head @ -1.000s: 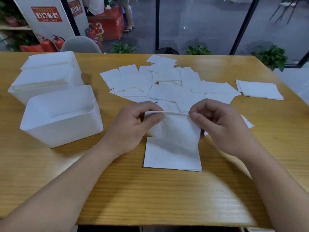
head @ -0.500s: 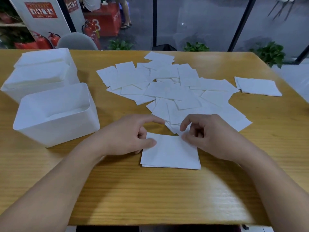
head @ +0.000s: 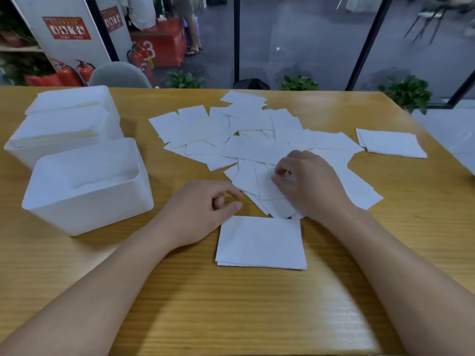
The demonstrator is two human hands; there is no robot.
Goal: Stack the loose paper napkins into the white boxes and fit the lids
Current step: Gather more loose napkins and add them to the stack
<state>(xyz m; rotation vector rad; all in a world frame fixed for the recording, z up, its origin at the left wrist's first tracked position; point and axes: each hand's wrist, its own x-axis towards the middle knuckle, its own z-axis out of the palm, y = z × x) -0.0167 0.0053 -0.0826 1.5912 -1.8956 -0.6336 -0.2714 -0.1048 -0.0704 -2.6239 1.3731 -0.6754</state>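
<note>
- Right hand (head: 312,185) lies on the near edge of the loose napkin scatter (head: 246,134), fingers curled down onto one napkin (head: 270,187). It looks like a fingertip pinch on that sheet, but the contact is partly hidden, so we can't confirm the sheet is lifted.
- Left hand (head: 205,209) rests on the worktop (head: 231,317) just left of the scatter, fingers loosely curled, holding nothing.
- A small squared stack (head: 261,241) sits directly in front of us, between the two forearms and just below both hands. The left hand's knuckles are near its upper left corner.
- Step in hand, as we judge it: take one sheet from the scatter and add it to the squared stack.
- To do it well: peel a single ply edge without dragging the neighbours, which overlap thickly here. Bring the left hand in to steady or square the sheet, then align corners before release so the stack will drop cleanly into a box.
- Open white box (head: 87,186) stands at the left, well apart from the right hand and nearer the left forearm. A second white box (head: 64,129) stands behind it, apparently full.
- Another small stack (head: 390,142) lies at the far right.
- Most napkins are unstacked, so we judge the task far from finished.
</note>
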